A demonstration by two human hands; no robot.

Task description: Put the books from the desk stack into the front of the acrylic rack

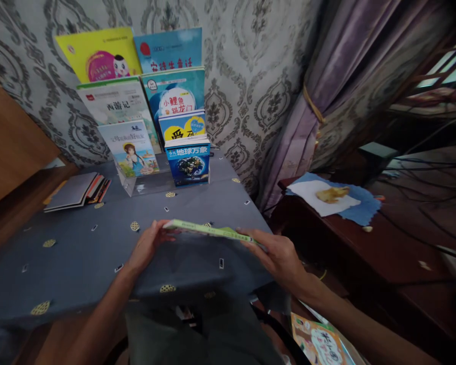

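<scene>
Between my two hands a thin book [213, 230] is held over the near part of the cloth-covered table, its green spine turned toward me. My left hand [154, 241] grips the book's left end, fingers bent around the edge. At the other end my right hand [275, 248] pinches the book's right edge, thumb on top. Beyond the book stands a clear display rack [148, 187] with several books in tiers. In its lowest row are a book with a girl on the cover [131, 149] and a blue book with a globe [190, 165].
A small stack of books [76, 191] lies on the table's left side. More books [321, 339] sit low at my right. Beside the purple curtain [289, 126], a dark red cabinet [338, 243] holds a blue cloth [365, 205] with white paper. Cables hang at far right.
</scene>
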